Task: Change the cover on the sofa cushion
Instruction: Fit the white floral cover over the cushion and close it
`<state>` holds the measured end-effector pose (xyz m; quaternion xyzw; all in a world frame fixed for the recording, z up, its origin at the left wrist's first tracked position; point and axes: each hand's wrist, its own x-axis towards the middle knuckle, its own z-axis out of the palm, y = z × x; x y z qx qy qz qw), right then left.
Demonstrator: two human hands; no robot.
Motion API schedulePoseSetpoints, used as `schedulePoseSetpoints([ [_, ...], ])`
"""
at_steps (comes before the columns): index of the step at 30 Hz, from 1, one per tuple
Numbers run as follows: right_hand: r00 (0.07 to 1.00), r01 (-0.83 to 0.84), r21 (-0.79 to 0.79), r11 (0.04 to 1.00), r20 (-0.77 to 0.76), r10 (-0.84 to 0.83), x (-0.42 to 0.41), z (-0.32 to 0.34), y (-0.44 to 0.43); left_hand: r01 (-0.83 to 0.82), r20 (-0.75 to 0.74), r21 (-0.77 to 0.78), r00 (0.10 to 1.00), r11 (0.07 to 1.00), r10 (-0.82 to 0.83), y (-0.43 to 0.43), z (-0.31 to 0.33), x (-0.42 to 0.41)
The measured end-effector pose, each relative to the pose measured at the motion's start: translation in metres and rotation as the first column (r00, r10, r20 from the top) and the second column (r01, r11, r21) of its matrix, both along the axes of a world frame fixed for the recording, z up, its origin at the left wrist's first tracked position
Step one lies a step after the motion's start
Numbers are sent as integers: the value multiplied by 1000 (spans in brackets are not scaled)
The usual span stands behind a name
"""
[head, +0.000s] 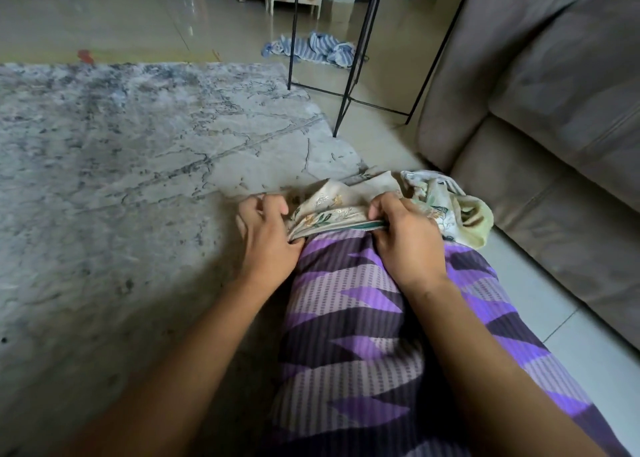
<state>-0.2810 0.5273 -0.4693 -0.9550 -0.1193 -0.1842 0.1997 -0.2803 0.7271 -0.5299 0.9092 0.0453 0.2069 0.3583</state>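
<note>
**Only the far end covered: floral cover bunched up**

Well, both hands are on it. The left hand (266, 235) has its fingers curled round the edge of the floral cover (332, 207), and the right hand (405, 238) pinches the same hem just beside it. The cover sits crumpled at the far end of the purple zigzag cushion (363, 335), which lies by the rug (121, 145) near the sofa (554, 110). Almost the whole cushion is outside it. Going on or coming off, I can't tell, but most of the job looks left.
</note>
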Motion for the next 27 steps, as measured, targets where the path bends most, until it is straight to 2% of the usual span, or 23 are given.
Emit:
schedulePoseSetpoints([
  [1, 999, 40, -23, 999, -2, -40, 2, -2, 0, 0, -38, -30, 999, 1000, -1, 4, 9, -1],
  [3, 993, 113, -107, 988, -6, -114, 8, -4, -3, 65, -22, 13, 998, 998, -65, 6, 31, -7],
  [5, 979, 176, -146, 974, -74, -188, 16, -1, -4, 203, 18, 38, 979, 978, -203, -4, 52, -19],
  [7, 960, 212, -171, 962, -147, -238, 19, 5, -1, 275, 26, 23, 961, 961, -276, -20, 61, -31],
  [12, 986, 25, -346, 938, -144, -79, 0, -5, 22, 393, 90, -62, 918, 918, -387, -40, 59, -35],
  [14, 972, -30, -234, 972, -234, -26, -4, -4, 15, 448, 79, -72, 893, 891, -442, -33, 59, -36],
  [16, 937, -90, -61, 994, -344, 64, -2, 0, -9, 497, -4, -53, 867, 866, -498, -18, 65, -35],
  [18, 897, -118, 3, 993, -429, 108, 4, -3, -45, 495, -107, 54, 866, 867, -488, -4, 70, -31],
  [21, 852, -106, 45, 993, -512, 114, 13, -9, -98, 423, -232, 192, 896, 886, -378, -5, 70, -30],
  [22, 843, -125, 4, 992, -527, 108, 17, -12, -110, 397, -246, 202, 905, 895, -346, -11, 66, -30],
  [25, 868, -187, -258, 948, -495, 37, 30, -13, -126, 366, -225, 236, 922, 900, -315, -31, 53, -32],
  [27, 878, -196, -318, 928, -478, 22, 35, -6, -129, 360, -202, 298, 929, 884, -311, -42, 48, -35],
])
